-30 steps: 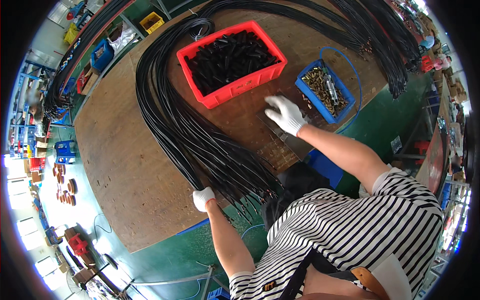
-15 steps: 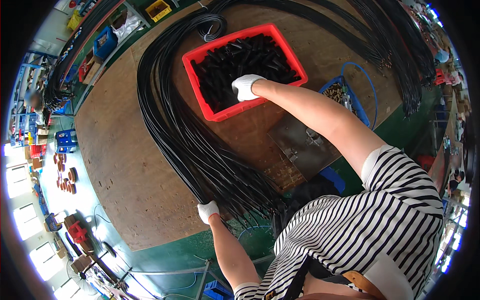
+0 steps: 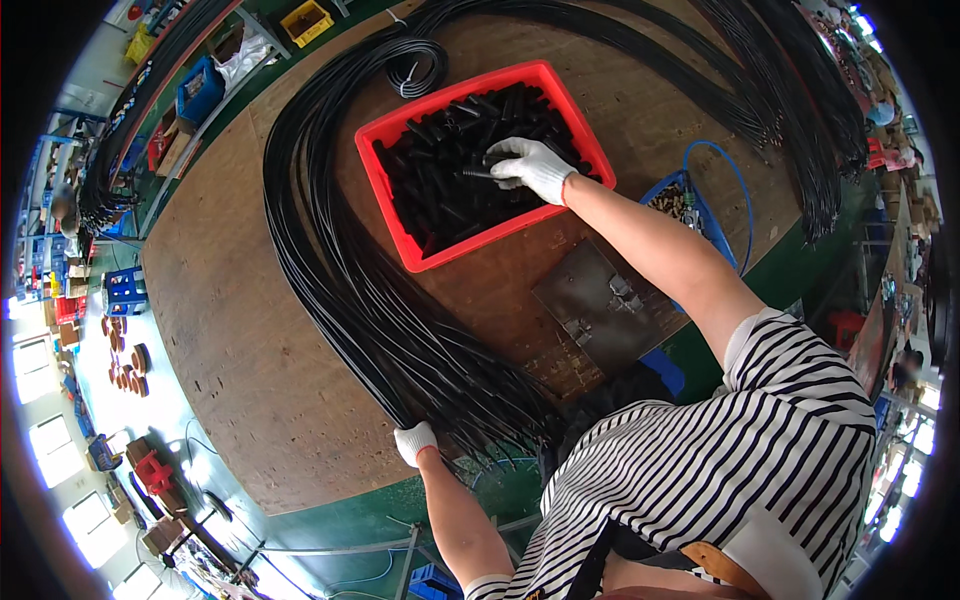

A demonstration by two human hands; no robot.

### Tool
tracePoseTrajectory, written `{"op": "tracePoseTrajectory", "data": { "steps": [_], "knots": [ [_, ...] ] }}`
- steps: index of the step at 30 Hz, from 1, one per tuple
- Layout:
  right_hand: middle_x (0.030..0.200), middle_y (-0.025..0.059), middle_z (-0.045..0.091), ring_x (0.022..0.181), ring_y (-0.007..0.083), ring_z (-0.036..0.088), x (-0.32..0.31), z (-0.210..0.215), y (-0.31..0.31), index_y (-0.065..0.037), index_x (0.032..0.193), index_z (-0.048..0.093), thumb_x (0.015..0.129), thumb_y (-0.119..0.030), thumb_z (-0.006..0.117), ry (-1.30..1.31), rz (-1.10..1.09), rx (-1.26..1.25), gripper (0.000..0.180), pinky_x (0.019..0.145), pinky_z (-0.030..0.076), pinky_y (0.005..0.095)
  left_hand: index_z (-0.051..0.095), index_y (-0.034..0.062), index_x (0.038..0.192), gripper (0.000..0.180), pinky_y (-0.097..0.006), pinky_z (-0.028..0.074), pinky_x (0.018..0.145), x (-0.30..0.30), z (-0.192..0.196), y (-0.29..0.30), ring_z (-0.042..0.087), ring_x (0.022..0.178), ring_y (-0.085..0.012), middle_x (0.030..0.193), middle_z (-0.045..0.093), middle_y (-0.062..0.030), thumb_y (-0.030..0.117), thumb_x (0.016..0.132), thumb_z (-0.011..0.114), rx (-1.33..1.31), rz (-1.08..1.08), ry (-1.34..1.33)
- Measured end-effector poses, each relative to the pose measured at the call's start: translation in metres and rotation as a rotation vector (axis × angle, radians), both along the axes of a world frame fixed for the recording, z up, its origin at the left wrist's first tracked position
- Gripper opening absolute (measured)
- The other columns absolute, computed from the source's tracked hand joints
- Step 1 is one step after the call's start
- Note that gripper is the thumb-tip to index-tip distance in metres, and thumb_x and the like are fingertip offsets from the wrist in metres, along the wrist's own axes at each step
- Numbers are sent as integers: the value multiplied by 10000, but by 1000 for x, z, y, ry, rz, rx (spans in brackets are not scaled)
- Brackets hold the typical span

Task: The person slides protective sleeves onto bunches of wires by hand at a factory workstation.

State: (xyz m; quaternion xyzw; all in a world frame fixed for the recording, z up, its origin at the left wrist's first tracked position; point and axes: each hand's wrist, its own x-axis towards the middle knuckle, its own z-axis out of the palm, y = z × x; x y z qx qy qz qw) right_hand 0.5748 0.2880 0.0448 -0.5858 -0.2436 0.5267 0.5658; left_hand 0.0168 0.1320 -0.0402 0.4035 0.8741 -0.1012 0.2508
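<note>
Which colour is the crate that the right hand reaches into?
Red crate, clear in the head view.

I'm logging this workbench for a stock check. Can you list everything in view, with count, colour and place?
Crate: one, red, far middle of table.
Short tubes: many, black, in crate.
Long cables: a large bundle, black, curving across the table.
Coiled cable: one, black, beyond crate.
Tray: one, blue, right of crate.
Metal plate: one, grey, near edge.
Table: one, brown.
Left hand: white glove, on cable ends.
Right hand: white glove, in crate, grip on a tube.
</note>
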Motion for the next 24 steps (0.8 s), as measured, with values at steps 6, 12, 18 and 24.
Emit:
{"op": "tracePoseTrajectory", "data": {
  "steps": [6,12,18,24],
  "knots": [
    [1177,233,750,1097,408,717,-19,13,13,-93,1358,655,804,-228,774,-1020,590,-186,582,966,556,490,708,12,1202,521,-495,576,987,-7,-4,-5,737,1120,-425,1159,769,-249,246,741,770,12,20,8],
    [1067,207,764,1009,424,728,-27,14,27,-102,1269,638,803,-215,736,-1146,624,-204,490,888,567,520,723,15,1165,495,-504,585,959,-1,-3,-3,744,1088,-430,1119,776,-247,252,733,779,43,15,-19],
    [1062,204,747,994,424,731,13,28,46,-85,1155,672,793,-230,724,-1362,247,-173,394,867,582,527,694,1,1207,524,-505,576,985,-8,-4,-4,730,1116,-445,1160,763,-262,251,751,756,19,26,-4],
    [1288,153,638,1253,357,600,44,32,99,-107,1224,669,805,-186,763,-1642,467,71,437,1079,505,476,684,-7,1218,524,-505,576,987,2,5,0,727,1121,-451,1160,759,-272,236,759,748,2,19,8]
  ]
}}
